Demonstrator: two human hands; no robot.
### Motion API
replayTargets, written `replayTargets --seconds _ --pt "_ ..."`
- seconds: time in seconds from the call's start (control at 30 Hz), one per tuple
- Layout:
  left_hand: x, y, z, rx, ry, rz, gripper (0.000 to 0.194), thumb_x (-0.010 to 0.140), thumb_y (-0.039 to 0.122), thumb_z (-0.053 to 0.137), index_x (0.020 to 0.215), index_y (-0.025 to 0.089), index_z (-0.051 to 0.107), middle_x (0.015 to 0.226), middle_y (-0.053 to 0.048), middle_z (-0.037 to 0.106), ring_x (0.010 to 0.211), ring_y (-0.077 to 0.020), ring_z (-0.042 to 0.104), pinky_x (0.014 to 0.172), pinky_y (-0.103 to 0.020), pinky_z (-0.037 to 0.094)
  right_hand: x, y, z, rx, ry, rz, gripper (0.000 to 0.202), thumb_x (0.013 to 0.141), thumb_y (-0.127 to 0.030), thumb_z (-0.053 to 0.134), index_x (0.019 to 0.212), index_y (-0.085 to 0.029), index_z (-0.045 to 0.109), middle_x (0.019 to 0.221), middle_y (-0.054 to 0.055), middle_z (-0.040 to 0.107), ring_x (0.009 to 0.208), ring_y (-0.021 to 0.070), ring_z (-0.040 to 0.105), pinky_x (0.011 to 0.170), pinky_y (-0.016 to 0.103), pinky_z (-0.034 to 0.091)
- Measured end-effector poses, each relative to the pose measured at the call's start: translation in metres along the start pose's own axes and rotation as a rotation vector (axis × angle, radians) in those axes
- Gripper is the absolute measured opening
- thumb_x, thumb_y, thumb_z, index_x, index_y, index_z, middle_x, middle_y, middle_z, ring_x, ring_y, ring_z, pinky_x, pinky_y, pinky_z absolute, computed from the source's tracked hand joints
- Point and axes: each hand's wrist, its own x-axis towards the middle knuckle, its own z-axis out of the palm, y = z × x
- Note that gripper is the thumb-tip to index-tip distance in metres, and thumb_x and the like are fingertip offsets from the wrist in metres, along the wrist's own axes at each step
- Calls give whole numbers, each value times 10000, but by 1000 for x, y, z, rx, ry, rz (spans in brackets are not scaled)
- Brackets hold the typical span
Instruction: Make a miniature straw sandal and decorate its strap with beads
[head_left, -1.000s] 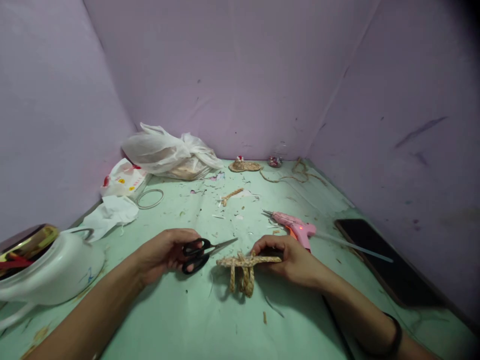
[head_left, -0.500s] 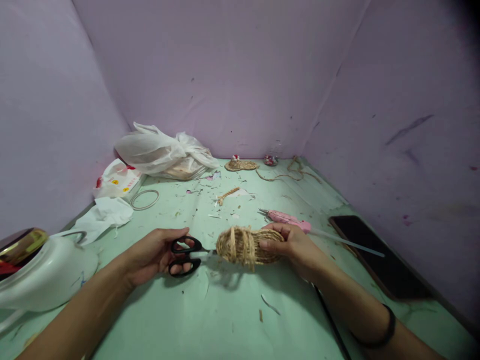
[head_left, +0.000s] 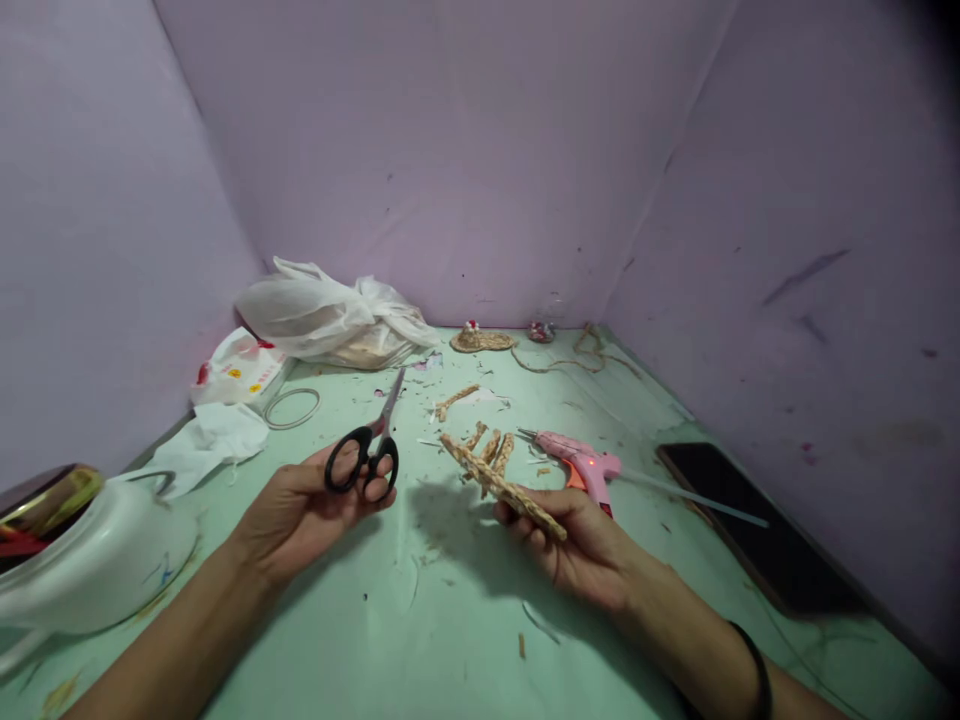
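Black-handled scissors (head_left: 363, 462) are held in my left hand (head_left: 311, 510), its fingers at the handle loops and the blades pointing up and away. My right hand (head_left: 574, 545) grips a small woven straw slipper (head_left: 499, 480) by one end, above the table. The slipper is turned edge-on, with its straps sticking up from the sole. Scissors and slipper are apart. Just beyond my right hand lies a pink glue gun (head_left: 581, 458) with a clear glue stick in its back.
A finished-looking straw slipper (head_left: 482, 341), a cord (head_left: 592, 355) and a small beaded container (head_left: 541, 331) lie at the back. White plastic bag (head_left: 337, 320), box (head_left: 244, 370), ring (head_left: 292, 409) and white bowl (head_left: 97, 560) stand left; a dark phone (head_left: 757, 525) lies right.
My left hand has drawn the scissors away from the slipper and turned the blades upward. The slipper in my right hand has tipped from flat-facing to edge-on, uncovering more of the glue gun.
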Motion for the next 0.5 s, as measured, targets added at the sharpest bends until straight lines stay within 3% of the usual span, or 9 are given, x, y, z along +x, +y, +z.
replayTargets --seconds 0.1,0.23,0.33,0.5 --pt "-7 -3 3 72 -61 56 626 605 155 766 1200 190 573 784 -70 648 628 -133 558 687 -273 496 -1 0 2 76 -20 139 94 806 -83 532 826 -16 594 600 56 647 477 77 640 468 100 531" --pt "-11 -3 0 333 -11 241 879 567 240 817 1349 277 416 1030 -69 656 796 -145 551 756 -228 455 -1 4 3 162 -58 265 91 774 -112 537 728 -36 555 551 17 580 418 50 589 404 84 493" --pt "-9 -7 -2 536 29 370 840 563 188 817 1315 299 460 1116 -39 619 841 -123 499 763 -182 425 1 10 3 204 -72 318 89 768 -137 513 711 -72 533 538 -5 563 402 34 561 358 70 449" --pt "-5 -21 4 676 29 390 661 574 116 781 1194 191 564 885 -34 616 799 -145 516 693 -212 433 1 20 9 240 -79 372 131 766 -155 494 675 -76 544 495 -7 538 362 26 516 307 56 366"
